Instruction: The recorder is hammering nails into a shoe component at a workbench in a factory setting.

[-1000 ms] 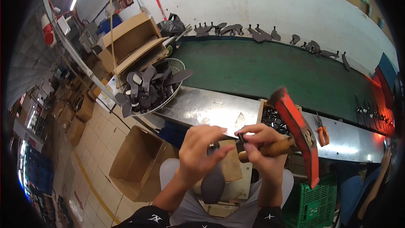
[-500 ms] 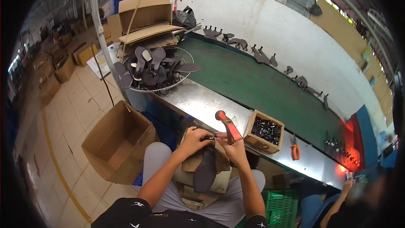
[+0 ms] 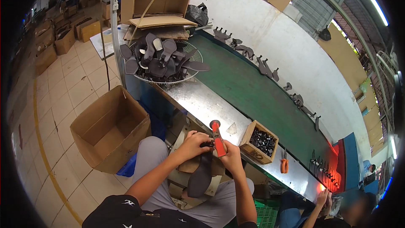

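A dark grey shoe sole lies lengthwise between my knees, on a block resting on a pale stand. My left hand closes its fingers around the sole's far end, where a small black piece shows, probably a heel; the fingers partly hide it. A hammer with a red head is gripped in my right hand, close beside my left fingertips. The hammer's round face points away from me, and its handle is mostly hidden by the hand.
Along the metal bench edge stand a wooden box of small black pieces, orange-handled pliers and a wire basket heaped with soles. Beyond runs a green conveyor belt. A cardboard box sits left; a co-worker's hands are at right.
The whole view has shifted. The hammer head has come a little left, nearer my left fingers. My left hand keeps its place on the sole's far end.
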`<state>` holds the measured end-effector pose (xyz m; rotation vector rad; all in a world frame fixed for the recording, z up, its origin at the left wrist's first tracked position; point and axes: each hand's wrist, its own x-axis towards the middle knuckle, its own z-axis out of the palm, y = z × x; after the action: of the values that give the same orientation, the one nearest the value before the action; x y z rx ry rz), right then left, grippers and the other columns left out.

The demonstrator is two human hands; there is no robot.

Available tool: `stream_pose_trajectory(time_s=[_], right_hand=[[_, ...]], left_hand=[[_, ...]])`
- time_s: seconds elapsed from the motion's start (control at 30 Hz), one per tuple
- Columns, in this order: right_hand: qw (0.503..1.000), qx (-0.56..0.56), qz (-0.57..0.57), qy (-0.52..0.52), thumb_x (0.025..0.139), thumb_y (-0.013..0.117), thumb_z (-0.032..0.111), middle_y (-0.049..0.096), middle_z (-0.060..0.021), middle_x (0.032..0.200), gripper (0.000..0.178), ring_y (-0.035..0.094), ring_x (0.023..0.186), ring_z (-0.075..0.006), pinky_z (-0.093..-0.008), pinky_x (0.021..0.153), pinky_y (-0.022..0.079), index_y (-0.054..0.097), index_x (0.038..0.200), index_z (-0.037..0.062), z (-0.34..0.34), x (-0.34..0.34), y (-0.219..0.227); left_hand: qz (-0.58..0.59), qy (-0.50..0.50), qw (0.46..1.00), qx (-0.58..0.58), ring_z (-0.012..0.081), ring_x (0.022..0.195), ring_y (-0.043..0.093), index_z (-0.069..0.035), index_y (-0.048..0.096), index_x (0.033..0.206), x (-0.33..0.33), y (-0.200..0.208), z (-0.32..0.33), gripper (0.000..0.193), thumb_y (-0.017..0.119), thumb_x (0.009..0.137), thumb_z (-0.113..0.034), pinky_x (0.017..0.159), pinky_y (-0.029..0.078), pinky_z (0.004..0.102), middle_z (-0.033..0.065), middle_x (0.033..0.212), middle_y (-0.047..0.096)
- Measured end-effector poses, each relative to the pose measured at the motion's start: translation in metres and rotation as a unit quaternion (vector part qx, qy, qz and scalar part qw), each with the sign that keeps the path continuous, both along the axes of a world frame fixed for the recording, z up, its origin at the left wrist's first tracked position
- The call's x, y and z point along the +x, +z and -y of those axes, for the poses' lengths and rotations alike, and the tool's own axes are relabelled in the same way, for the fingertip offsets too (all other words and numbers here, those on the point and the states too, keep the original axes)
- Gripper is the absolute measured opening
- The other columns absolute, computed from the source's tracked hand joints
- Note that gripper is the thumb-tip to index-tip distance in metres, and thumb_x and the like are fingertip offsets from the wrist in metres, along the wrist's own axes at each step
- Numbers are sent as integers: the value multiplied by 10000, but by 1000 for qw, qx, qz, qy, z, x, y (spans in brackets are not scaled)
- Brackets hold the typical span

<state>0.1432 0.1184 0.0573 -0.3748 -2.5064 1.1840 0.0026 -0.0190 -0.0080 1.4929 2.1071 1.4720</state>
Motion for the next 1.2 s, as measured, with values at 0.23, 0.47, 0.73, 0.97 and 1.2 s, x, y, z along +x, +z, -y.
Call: stream_pose_trajectory(time_s=[0.23, 0.47, 0.73, 0.97, 1.2], right_hand=[[991, 102, -81, 38, 864, 665, 12, 713, -112, 931, 238, 615, 678, -113, -281, 642, 509, 650, 1100, -22, -3, 2, 7], [963, -235, -52, -124, 996, 571, 122, 586, -30, 703, 239, 505, 519, -49, -226, 478, 399, 588, 1193, -12, 41, 39, 38], [992, 3, -32, -120, 998, 545, 141, 632, -245, 802, 270, 647, 714, -412, -435, 615, 492, 536, 1211, -24, 69, 57, 59], [992, 46, -51, -104, 987, 550, 126, 627, -235, 816, 276, 605, 710, -407, -433, 633, 479, 549, 1208, -39, 67, 56, 85], [992, 33, 30, -119, 973, 569, 114, 591, -286, 747, 174, 596, 728, -487, -495, 595, 465, 535, 1048, -40, 58, 50, 28]], left_hand=[[5, -14, 997, 70, 289, 837, 658, -65, 716, 1020, -5, -2, -11, 339, 806, 733, -222, 853, 471, 413, 108, 893, 705], [71, -5, 995, 67, 225, 687, 577, -61, 766, 918, -1, 20, -2, 289, 830, 712, -254, 646, 466, 343, 89, 767, 695], [79, -40, 995, 54, 189, 711, 597, -60, 762, 921, -2, 21, -3, 249, 814, 725, -204, 793, 450, 303, 75, 902, 748], [79, -38, 996, -12, 217, 943, 701, -59, 736, 1069, -6, 16, -1, 385, 814, 756, -268, 1088, 379, 426, 96, 1068, 737], [-115, 42, 987, -102, 255, 1340, 482, 59, -117, 1512, 13, 15, 13, 1277, 747, 772, -521, 1175, -52, 610, -43, 1281, 662]])
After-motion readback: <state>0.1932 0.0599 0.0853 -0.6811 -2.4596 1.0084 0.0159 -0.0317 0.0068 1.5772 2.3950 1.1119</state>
